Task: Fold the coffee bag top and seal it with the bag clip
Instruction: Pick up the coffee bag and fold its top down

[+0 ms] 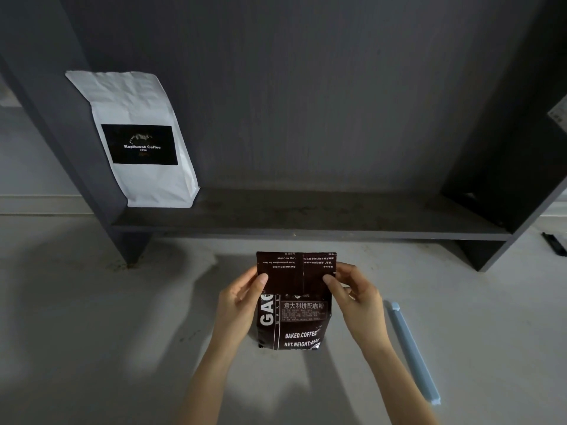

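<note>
A dark brown coffee bag [294, 323] with white print stands upright on the pale table. Its top flap is folded down toward me over the front, showing upside-down text. My left hand [242, 297] pinches the flap's left edge, thumb on the front. My right hand [352, 294] pinches the right edge the same way. A long light-blue bag clip [412, 351] lies flat on the table to the right of the bag, apart from both hands.
A dark grey shelf unit [306, 222] stands behind the bag. A white Kopiluwak Coffee bag [138, 139] leans at the shelf's left end. A small black object [553, 243] lies at the far right edge.
</note>
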{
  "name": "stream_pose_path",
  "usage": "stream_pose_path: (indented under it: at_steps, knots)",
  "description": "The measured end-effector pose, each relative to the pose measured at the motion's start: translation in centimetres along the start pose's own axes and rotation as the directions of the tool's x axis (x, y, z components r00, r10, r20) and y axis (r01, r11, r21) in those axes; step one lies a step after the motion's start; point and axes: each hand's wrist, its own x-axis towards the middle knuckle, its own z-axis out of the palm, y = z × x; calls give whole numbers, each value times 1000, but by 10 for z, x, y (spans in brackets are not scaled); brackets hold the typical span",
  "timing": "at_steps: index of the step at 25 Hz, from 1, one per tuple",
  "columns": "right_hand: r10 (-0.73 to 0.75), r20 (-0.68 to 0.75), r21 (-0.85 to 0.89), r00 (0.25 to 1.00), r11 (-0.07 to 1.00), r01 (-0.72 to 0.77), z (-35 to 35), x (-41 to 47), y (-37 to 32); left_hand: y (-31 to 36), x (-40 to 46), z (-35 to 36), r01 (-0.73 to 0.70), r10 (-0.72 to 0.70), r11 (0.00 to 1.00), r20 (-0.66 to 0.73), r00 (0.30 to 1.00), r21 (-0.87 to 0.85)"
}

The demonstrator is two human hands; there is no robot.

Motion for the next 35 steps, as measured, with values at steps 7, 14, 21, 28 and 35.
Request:
stream_pose_path:
  at_steps: [7,14,21,28,35]
  knots:
    - [68,67,40,995,997,-70,-10,-3,2,-1,-8,0,-3,6,999,62,998,-38]
    - [75,-14,9,997,997,-75,-9,-6,0,-7,-9,2,-6,5,999,-17,1000,-51]
    - [87,-53,1,995,996,-87,-5,-7,2,-11,-8,7,21,-31,996,-102,994,-91]
    - [72,-76,-67,994,995,-77,3,-6,4,-11,0,4,9,-15,998,-111,994,-56]
    - [129,-109,-34,986,991,-133,12,10,5,-13,10,-2,26,-27,999,-67,997,-27]
